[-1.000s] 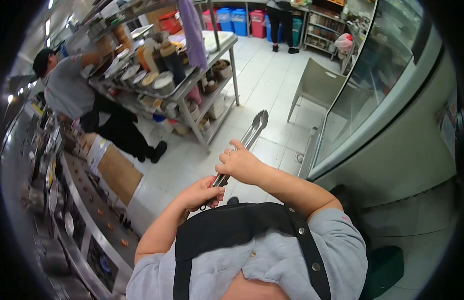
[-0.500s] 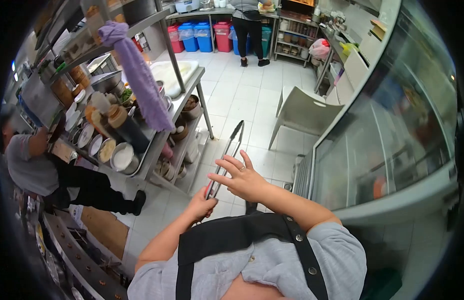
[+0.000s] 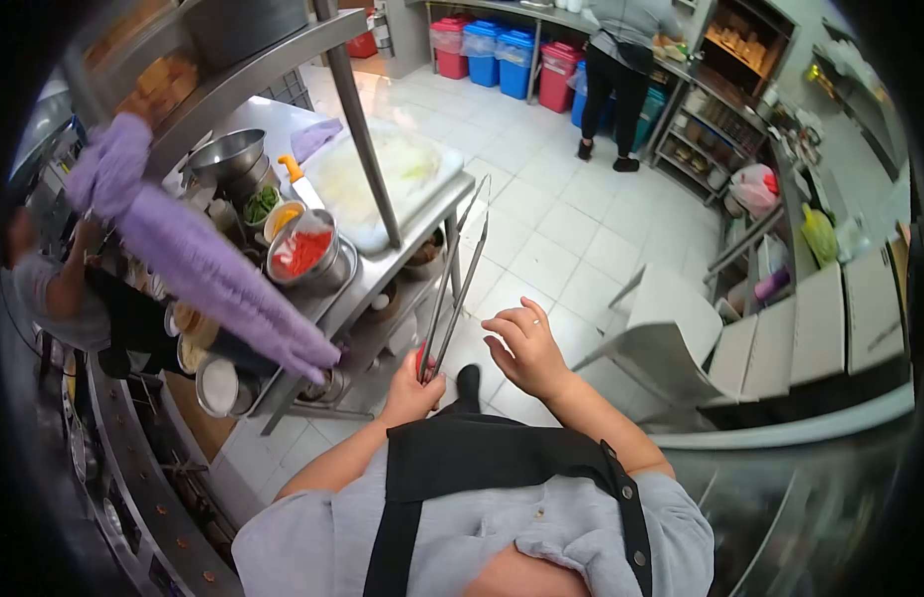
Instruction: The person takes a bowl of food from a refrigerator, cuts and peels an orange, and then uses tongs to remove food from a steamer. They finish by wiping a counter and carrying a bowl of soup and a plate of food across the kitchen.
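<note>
My left hand (image 3: pixel 412 390) is closed around the red-handled end of a pair of metal tongs (image 3: pixel 458 289). The two long arms of the tongs point up and away from me, a little apart at their tips, with nothing between them. To the right of the tongs, my right hand (image 3: pixel 527 345) hangs in the air, holding nothing. Its fingers are bent but apart, and a ring shows on one of them. Left of the tongs is the corner of a steel table (image 3: pixel 422 227) with a white cutting board (image 3: pixel 382 179) on it.
A purple towel (image 3: pixel 203 259) hangs from the shelf at left. Near it stand a metal container of chopped red food (image 3: pixel 308 254) and an orange-handled knife (image 3: pixel 301 181). A grey chair (image 3: pixel 671 328) stands at right. One person (image 3: pixel 621 80) stands at the back, another (image 3: pixel 54 289) at far left.
I have moved forward, closer to the steel table and the towel. My left hand still grips the tongs. My right hand has drawn away from them to the right, its fingers more bent.
</note>
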`<state>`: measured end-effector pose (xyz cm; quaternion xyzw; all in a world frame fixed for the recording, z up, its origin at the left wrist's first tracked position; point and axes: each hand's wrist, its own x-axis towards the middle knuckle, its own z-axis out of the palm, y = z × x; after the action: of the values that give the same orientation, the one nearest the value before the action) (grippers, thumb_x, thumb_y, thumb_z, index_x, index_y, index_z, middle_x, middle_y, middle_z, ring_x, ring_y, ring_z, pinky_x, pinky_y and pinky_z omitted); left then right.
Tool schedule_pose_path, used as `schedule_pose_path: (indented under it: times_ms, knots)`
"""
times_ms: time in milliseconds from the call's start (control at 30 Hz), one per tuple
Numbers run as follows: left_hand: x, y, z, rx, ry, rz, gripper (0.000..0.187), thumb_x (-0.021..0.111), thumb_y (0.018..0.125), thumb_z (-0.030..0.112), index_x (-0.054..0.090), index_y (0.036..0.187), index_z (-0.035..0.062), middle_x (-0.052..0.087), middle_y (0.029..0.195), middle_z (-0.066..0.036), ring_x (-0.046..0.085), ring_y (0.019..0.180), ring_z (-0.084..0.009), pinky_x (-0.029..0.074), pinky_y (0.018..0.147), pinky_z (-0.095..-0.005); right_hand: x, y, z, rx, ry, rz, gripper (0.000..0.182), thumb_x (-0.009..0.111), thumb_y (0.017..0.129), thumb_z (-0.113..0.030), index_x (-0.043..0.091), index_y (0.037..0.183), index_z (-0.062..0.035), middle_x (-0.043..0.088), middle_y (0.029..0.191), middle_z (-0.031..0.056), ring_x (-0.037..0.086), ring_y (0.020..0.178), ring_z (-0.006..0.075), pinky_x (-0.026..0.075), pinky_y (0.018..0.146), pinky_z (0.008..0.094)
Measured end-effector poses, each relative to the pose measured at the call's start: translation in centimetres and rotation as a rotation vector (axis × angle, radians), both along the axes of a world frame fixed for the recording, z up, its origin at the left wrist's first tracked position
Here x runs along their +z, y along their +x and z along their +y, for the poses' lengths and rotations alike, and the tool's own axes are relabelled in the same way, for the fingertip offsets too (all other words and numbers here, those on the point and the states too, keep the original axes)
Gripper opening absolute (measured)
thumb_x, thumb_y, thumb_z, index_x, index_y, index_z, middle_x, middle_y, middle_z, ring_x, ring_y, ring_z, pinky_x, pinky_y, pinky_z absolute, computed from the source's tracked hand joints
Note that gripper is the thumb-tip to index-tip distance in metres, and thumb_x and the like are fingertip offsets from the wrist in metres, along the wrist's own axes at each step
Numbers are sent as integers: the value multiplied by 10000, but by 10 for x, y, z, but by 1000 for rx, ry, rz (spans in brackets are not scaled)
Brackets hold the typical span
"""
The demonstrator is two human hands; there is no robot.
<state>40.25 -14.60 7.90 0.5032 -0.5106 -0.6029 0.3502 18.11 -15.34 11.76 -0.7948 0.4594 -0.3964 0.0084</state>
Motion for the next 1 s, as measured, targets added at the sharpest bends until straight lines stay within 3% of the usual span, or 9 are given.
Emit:
schedule_pose_path:
  times_ms: [133, 267, 400, 533, 600, 667, 800, 933, 1000]
  knots:
    - [-6, -43, -91, 41, -126, -31, 266, 630, 813, 71, 432, 984, 27, 504, 669, -12, 497, 512, -63, 453, 461, -244, -26, -39, -83, 35, 64, 5, 228, 660, 779, -86, 594, 997, -107, 581, 883, 46, 579, 860, 226, 362, 983, 457]
    - [-10, -86, -177, 116, -60, -9, 306, 654, 797, 77, 457, 1025, 22, 535, 723, -15, 523, 570, -66, 470, 526, -235, -51, -91, -164, 119, 354, -67, 88, 627, 825, -104, 626, 910, -80, 617, 821, 79, 591, 828, 264, 416, 888, 425]
    - [-28, -118, -256, 206, -384, -134, 408, 667, 782, 55, 482, 1142, -1, 541, 828, -14, 533, 690, -80, 469, 614, -243, -50, -139, -239, 83, 440, -117, 82, 620, 825, -101, 635, 888, -50, 625, 829, 97, 599, 821, 281, 452, 822, 397]
    - [-4, -138, -332, 456, -422, -94, 533, 624, 799, 12, 421, 1291, 3, 508, 969, -51, 521, 816, -106, 465, 683, -249, -69, -180, -312, 106, 538, -205, 125, 618, 814, -89, 647, 908, -11, 630, 831, 146, 607, 768, 312, 491, 686, 377]
    - [-14, -132, -370, 658, -525, -248, 615, 602, 771, -13, 387, 1347, 5, 471, 1015, -74, 495, 876, -136, 447, 738, -258, -80, -203, -350, 192, 664, -114, 130, 616, 814, -88, 649, 913, -11, 631, 832, 151, 611, 776, 314, 492, 697, 377]
    - [-18, -116, -398, 858, -656, -551, 630, 569, 731, -26, 419, 1341, 13, 473, 964, -110, 505, 887, -238, 430, 843, -298, -88, -223, -398, 290, 785, -31, 132, 610, 818, -94, 652, 913, -12, 633, 839, 158, 617, 790, 321, 497, 707, 378]
    - [-38, -91, -403, 1035, -217, -1059, 712, 635, 691, 85, 403, 1362, 40, 447, 1139, -139, 437, 1052, -319, 354, 960, -392, -82, -246, -499, 530, 826, 108, 138, 601, 828, -109, 653, 917, -17, 641, 863, 161, 621, 815, 328, 498, 728, 384]
    - [-2, -115, -407, 998, 331, -1266, 794, 690, 666, 205, 374, 1386, 90, 341, 1325, -160, 310, 1221, -361, 263, 1011, -499, -54, -231, -593, 776, 787, 177, 146, 596, 835, -115, 644, 935, -20, 643, 900, 161, 618, 847, 330, 494, 751, 391]
    - [11, -125, -420, 957, 335, -1419, 840, 701, 648, 259, 357, 1402, 123, 302, 1375, -162, 262, 1270, -356, 244, 1004, -539, -46, -212, -633, 903, 748, 167, 145, 589, 839, -107, 634, 949, -22, 640, 910, 155, 613, 855, 326, 492, 758, 392]
